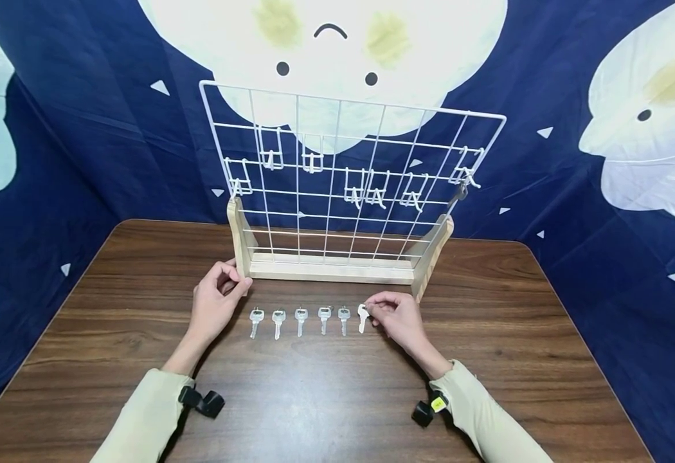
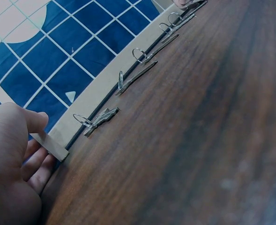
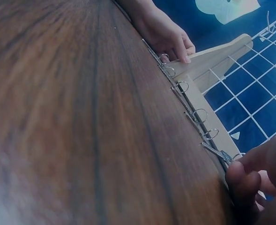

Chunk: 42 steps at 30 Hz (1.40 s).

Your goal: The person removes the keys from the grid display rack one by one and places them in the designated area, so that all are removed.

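My left hand [image 1: 216, 296] grips the front end of the left wooden side support [image 1: 238, 238], thumb on one side and fingers on the other, as the left wrist view shows. The thumb and fingers of my right hand [image 1: 398, 318] pinch the rightmost key [image 1: 363, 319] by its head, close to the table. Left of it several silver keys [image 1: 301, 321] lie in a row, each with a small metal ring [image 2: 139, 55] at its head. Behind them stands a white wire grid rack [image 1: 337, 186] on a wooden base [image 1: 332, 269].
Several white hooks [image 1: 312, 162] are clipped on the grid. A dark metal item, probably a key [image 1: 461, 192], hangs at the far-right hook. The brown wooden table [image 1: 291, 399] ends at a dark blue cloth [image 1: 112, 148] with cloud prints.
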Each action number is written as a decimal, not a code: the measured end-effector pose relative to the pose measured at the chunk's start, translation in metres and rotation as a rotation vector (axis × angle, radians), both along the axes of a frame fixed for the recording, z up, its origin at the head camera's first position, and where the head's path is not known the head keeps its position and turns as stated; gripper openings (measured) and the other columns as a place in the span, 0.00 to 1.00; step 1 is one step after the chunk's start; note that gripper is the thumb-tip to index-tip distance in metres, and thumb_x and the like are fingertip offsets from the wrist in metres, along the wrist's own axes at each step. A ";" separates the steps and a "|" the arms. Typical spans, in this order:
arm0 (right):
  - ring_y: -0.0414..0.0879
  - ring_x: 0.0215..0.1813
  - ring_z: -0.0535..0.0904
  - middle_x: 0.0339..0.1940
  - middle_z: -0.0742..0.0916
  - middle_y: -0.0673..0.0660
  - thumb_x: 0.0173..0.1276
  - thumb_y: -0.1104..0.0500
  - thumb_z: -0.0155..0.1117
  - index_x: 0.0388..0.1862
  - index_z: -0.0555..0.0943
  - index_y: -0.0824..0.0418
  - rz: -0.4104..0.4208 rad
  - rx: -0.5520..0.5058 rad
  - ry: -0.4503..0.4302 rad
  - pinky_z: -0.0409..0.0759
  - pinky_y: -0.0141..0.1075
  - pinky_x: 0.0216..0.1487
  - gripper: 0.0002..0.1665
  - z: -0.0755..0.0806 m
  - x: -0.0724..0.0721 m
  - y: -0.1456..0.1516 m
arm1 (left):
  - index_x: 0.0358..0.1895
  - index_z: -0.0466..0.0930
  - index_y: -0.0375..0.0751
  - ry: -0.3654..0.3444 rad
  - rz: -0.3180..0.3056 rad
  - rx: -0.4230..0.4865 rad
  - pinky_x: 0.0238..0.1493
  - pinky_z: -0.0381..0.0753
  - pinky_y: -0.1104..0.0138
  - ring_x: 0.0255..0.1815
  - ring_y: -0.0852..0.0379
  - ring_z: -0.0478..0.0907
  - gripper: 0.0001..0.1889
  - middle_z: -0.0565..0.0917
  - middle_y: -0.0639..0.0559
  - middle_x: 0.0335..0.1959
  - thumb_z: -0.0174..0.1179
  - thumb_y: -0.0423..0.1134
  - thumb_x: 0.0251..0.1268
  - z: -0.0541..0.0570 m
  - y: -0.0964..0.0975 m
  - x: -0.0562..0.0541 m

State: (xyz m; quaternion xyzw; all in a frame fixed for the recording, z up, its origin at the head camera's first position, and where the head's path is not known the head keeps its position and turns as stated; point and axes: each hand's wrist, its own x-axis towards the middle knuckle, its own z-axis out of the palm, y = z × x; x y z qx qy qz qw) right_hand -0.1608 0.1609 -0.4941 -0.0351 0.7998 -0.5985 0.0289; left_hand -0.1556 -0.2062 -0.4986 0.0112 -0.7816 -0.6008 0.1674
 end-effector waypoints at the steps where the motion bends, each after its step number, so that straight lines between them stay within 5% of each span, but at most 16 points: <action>1: 0.36 0.22 0.79 0.29 0.92 0.61 0.69 0.75 0.72 0.41 0.91 0.74 -0.001 0.015 0.012 0.76 0.23 0.20 0.04 0.000 0.000 0.000 | 0.41 0.73 0.28 0.000 0.000 0.000 0.60 0.83 0.82 0.55 0.78 0.80 0.13 0.81 0.30 0.73 0.71 0.25 0.73 0.000 0.000 0.000; 9: 0.32 0.23 0.72 0.22 0.87 0.50 0.65 0.71 0.77 0.36 0.94 0.65 -0.003 0.212 0.130 0.67 0.23 0.25 0.04 -0.001 -0.001 0.001 | 0.41 0.73 0.27 0.000 0.000 0.005 0.59 0.83 0.82 0.54 0.78 0.81 0.13 0.82 0.30 0.73 0.71 0.25 0.73 0.001 0.001 0.001; 22: 0.31 0.24 0.72 0.25 0.88 0.50 0.62 0.71 0.81 0.34 0.95 0.59 -0.008 0.331 0.276 0.69 0.24 0.25 0.08 -0.004 -0.002 0.000 | 0.42 0.72 0.26 0.010 -0.003 0.009 0.58 0.83 0.83 0.55 0.78 0.81 0.13 0.81 0.29 0.72 0.71 0.24 0.73 -0.002 0.000 -0.002; 42: 0.31 0.21 0.70 0.23 0.86 0.47 0.67 0.68 0.78 0.34 0.93 0.58 -0.027 0.250 0.194 0.65 0.25 0.23 0.05 -0.001 -0.003 0.002 | 0.42 0.72 0.25 -0.003 -0.006 0.029 0.58 0.83 0.84 0.53 0.78 0.81 0.13 0.81 0.30 0.72 0.71 0.24 0.73 -0.002 0.000 -0.001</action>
